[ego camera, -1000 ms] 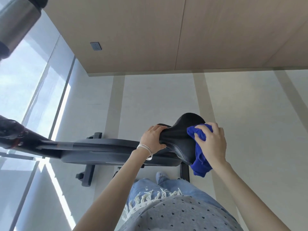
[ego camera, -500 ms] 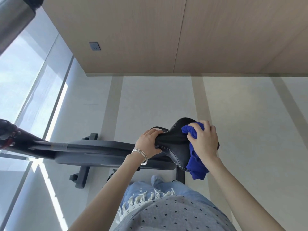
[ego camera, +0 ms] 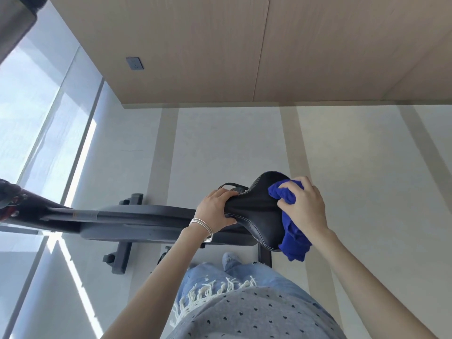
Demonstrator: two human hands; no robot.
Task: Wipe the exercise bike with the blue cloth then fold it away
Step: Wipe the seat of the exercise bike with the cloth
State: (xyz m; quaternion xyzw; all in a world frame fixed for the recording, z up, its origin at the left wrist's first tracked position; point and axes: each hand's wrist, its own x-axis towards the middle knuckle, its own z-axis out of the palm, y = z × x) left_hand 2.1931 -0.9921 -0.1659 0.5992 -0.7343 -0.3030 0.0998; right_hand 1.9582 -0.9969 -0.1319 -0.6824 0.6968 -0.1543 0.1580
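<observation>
Nearest the body, the right hand (ego camera: 303, 211) gripped the bunched blue cloth (ego camera: 291, 226) against the wide rear of the saddle (ego camera: 256, 211). Over the last second it had slid up from the saddle's side edge onto the top, so the wiping had moved across the seat. The left hand (ego camera: 215, 209) stayed clamped round the saddle's narrow nose, steadying it. Farther off, the exercise bike (ego camera: 127, 216) frame looked untouched, so much wiping and the folding probably remained.
</observation>
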